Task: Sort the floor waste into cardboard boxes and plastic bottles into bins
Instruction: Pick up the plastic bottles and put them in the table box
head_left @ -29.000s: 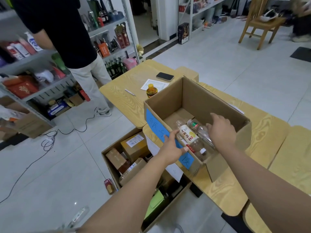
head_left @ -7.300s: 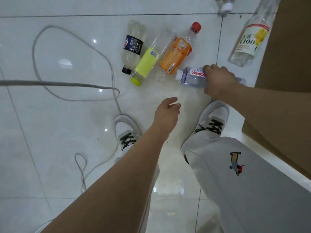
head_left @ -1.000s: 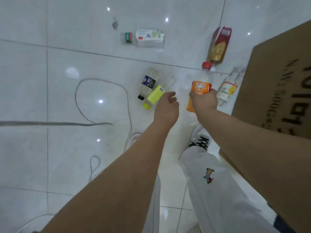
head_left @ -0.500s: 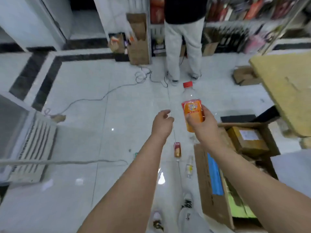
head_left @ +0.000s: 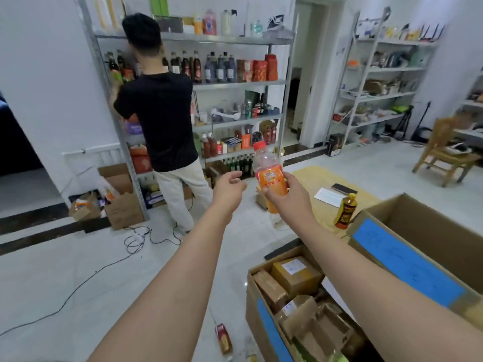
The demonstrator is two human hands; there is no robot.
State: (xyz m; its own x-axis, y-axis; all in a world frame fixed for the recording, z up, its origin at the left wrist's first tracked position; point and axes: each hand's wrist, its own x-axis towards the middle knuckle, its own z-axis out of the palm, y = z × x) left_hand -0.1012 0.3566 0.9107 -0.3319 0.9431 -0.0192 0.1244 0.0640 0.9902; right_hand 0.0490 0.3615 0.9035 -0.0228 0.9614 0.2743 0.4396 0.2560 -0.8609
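My right hand [head_left: 290, 198] grips an orange-labelled plastic bottle [head_left: 269, 176] with a red cap, held upright at chest height in front of me. Beside it, my left hand [head_left: 228, 190] is empty with its fingers spread. A big cardboard box with a blue label [head_left: 407, 259] stands on the wooden table at the right. Below it, on the floor, a second box with a blue label [head_left: 257, 304] holds several cardboard packages. A small red carton [head_left: 224, 338] lies on the floor tiles near my feet.
A person in a black shirt [head_left: 159, 113] stands at metal shelves [head_left: 235, 84] full of bottles. Cables [head_left: 136, 240] trail over the floor. On the wooden table [head_left: 313, 176] are a phone, a paper and a small yellow-capped bottle [head_left: 345, 211]. A wooden chair [head_left: 444, 152] stands far right.
I have straightened up from the floor: the view swung from the tiles to the room. My right hand lifted the orange bottle off the floor and still holds it.
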